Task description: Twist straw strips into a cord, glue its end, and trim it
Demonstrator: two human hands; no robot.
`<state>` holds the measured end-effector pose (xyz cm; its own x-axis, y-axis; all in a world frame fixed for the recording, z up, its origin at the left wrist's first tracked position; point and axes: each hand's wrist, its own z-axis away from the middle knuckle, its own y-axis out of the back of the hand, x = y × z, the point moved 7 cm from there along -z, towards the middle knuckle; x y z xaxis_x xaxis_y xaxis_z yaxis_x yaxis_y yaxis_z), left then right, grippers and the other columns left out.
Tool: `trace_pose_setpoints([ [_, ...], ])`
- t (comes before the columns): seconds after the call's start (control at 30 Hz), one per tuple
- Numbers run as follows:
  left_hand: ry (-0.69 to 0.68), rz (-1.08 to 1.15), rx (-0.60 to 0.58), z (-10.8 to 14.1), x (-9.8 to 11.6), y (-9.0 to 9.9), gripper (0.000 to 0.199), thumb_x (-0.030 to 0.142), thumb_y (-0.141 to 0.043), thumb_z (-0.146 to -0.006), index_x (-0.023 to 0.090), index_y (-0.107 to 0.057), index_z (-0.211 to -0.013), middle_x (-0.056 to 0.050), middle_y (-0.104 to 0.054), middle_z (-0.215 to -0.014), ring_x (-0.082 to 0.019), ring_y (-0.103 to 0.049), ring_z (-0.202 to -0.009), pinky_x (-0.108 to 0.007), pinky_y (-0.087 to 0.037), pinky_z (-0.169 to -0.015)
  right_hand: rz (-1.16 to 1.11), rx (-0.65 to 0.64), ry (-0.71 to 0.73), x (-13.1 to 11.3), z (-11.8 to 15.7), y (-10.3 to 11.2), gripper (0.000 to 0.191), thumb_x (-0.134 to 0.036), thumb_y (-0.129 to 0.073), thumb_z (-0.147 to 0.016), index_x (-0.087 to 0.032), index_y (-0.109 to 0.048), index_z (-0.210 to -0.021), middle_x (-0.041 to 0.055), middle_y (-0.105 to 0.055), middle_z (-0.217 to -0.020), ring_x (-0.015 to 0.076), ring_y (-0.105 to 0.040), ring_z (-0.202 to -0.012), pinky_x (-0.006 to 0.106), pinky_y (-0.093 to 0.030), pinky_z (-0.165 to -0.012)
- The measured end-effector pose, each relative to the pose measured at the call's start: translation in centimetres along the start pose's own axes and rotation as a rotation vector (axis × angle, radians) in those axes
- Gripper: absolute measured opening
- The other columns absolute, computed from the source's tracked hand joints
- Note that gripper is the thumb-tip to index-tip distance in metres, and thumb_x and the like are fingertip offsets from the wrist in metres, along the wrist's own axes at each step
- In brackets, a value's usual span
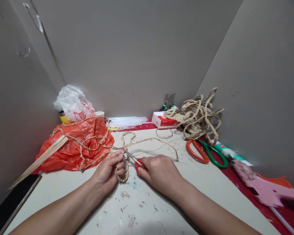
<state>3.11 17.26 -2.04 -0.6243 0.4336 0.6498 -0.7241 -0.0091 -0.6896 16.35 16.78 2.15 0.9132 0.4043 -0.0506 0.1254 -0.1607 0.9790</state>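
Near the middle of the white board [147, 195], my left hand [110, 169] is closed on a thin braided straw cord [147, 140], with a loop hanging below its fingers. My right hand [160, 171] is wrapped round the red handles of small scissors [133, 157]. The scissor blades point left and reach the cord by my left fingertips; whether they touch it is too small to tell. More of the cord runs left over a red plastic bag [68, 156] and right across the board in a curve.
A bundle of thick rope [198, 117] lies at the back right beside a red and white box [163, 120]. Large scissors with orange and green handles [213, 155] and a pink glue gun [271, 192] are at right. Clear sticks [128, 122] lie behind; a white bag [73, 102] is back left.
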Motion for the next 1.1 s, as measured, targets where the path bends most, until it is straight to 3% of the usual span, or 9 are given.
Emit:
trace_pose_setpoints([
  [0.23, -0.007, -0.01, -0.014, -0.2, 0.0, 0.1, 0.023, 0.008, -0.065, -0.074, 0.01, -0.057, -0.097, 0.006, -0.039, -0.063, -0.001, -0.033, -0.046, -0.012, -0.025, -0.039, -0.086, 0.102, 0.009, 0.5, 0.1, 0.0, 0.023, -0.034, -0.052, -0.083, -0.021, -0.063, -0.067, 0.0013, -0.069, -0.062, 0.0161, -0.059, -0.055, 0.028, -0.024, -0.054],
  [0.37, -0.015, -0.001, -0.02, -0.2, 0.0, 0.3, 0.018, 0.009, -0.064, -0.076, 0.011, -0.056, -0.092, 0.005, -0.04, -0.065, -0.001, -0.034, -0.047, -0.012, -0.025, -0.04, -0.063, 0.073, 0.023, 0.3, 0.1, -0.2, 0.025, -0.039, -0.055, -0.078, -0.019, -0.062, -0.063, 0.0031, -0.067, -0.058, 0.017, -0.057, -0.053, 0.028, -0.023, -0.052],
  [0.53, -0.006, -0.013, -0.04, -0.1, -0.1, 0.1, 0.021, 0.01, -0.064, -0.076, 0.01, -0.057, -0.096, 0.005, -0.041, -0.066, -0.001, -0.034, -0.047, -0.012, -0.025, -0.041, -0.138, 0.063, -0.004, 0.7, -0.1, -0.2, 0.023, -0.031, -0.051, -0.083, -0.019, -0.062, -0.066, 0.0041, -0.068, -0.062, 0.0162, -0.054, -0.054, 0.028, -0.023, -0.053],
  [0.6, -0.003, -0.025, -0.048, 0.0, -0.1, -0.1, 0.022, 0.01, -0.064, -0.076, 0.01, -0.057, -0.097, 0.005, -0.041, -0.065, -0.002, -0.034, -0.047, -0.013, -0.025, -0.041, -0.332, 0.101, -0.057, 1.1, -0.2, -0.2, 0.025, -0.029, -0.049, -0.083, -0.019, -0.057, -0.061, 0.0017, -0.062, -0.057, 0.014, -0.05, -0.052, 0.027, -0.025, -0.053],
  [0.67, 0.004, -0.076, -0.075, 0.1, -0.2, -0.5, 0.02, 0.014, -0.063, -0.078, 0.012, -0.057, -0.097, 0.005, -0.04, -0.061, -0.003, -0.033, -0.046, -0.014, -0.025, -0.042, -0.688, 0.097, -0.155, 1.5, -0.3, -0.8, 0.032, -0.033, -0.049, -0.083, -0.019, -0.049, -0.055, -0.0016, -0.052, -0.049, 0.0113, -0.042, -0.047, 0.025, -0.026, -0.05],
  [0.77, -0.003, -0.261, -0.121, 0.6, -0.6, -1.2, 0.019, 0.02, -0.062, -0.081, 0.015, -0.057, -0.099, 0.007, -0.039, -0.053, -0.004, -0.032, -0.045, -0.015, -0.026, -0.042, -1.313, -0.053, -0.308, 1.1, -0.2, -2.9, 0.039, -0.045, -0.053, -0.081, -0.019, -0.044, -0.053, -0.006, -0.04, -0.039, 0.0081, -0.032, -0.038, 0.023, -0.024, -0.043],
  [0.83, -0.038, -0.402, -0.134, 1.0, -0.8, -1.6, 0.02, 0.022, -0.065, -0.08, 0.014, -0.057, -0.096, 0.006, -0.041, -0.054, -0.004, -0.034, -0.046, -0.016, -0.027, -0.043, -1.595, -0.148, -0.352, 0.3, -0.2, -3.8, 0.039, -0.049, -0.06, -0.077, -0.018, -0.048, -0.056, -0.0073, -0.04, -0.036, 0.0066, -0.029, -0.035, 0.022, -0.023, -0.042],
  [0.97, -0.098, -0.539, -0.168, 1.5, -1.3, -2.2, 0.022, 0.031, -0.064, -0.081, 0.016, -0.056, -0.095, 0.004, -0.053, -0.064, -0.004, -0.04, -0.046, -0.018, -0.033, -0.045, -1.804, -0.169, -0.38, 0.1, -0.1, -4.0, 0.036, -0.046, -0.068, -0.071, -0.016, -0.054, -0.059, -0.0067, -0.044, -0.037, 0.0052, -0.03, -0.035, 0.02, -0.022, -0.04],
  [1.1, -0.121, -0.546, -0.166, 1.5, -1.4, -2.2, 0.029, 0.04, -0.053, -0.087, 0.017, -0.056, -0.103, -0.003, -0.063, -0.075, -0.008, -0.049, -0.05, -0.022, -0.039, -0.051, -1.78, -0.034, -0.435, 1.4, -0.3, -3.3, 0.033, -0.044, -0.07, -0.069, -0.015, -0.055, -0.061, -0.0066, -0.045, -0.037, 0.0049, -0.031, -0.035, 0.02, -0.02, -0.039],
])
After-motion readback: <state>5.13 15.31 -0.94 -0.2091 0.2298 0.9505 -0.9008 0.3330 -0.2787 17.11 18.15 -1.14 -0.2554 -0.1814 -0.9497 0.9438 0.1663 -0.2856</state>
